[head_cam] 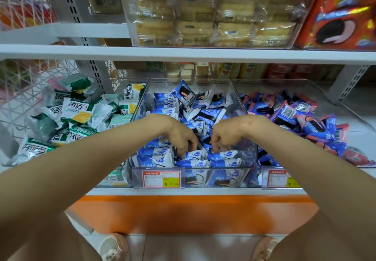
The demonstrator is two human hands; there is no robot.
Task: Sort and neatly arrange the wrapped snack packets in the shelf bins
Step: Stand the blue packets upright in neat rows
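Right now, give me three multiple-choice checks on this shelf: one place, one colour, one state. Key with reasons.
1. The left hand and right hand reach into which bin?
A. left bin, green-and-white packets
B. middle bin, blue-and-white packets
C. right bin, blue-and-pink packets

2. The price tag on the middle bin's front is:
A. red-framed with a yellow patch
B. plain green
C. black

3. The front packets in the middle bin are:
A. torn open
B. lined up in rows
C. on the floor

Key:
1 B: both hands' fingertips dip among the blue-and-white packets inside the clear middle bin.
2 A: the tag shows a red border and a yellow corner patch.
3 B: the front packets lie side by side, while those behind are heaped.
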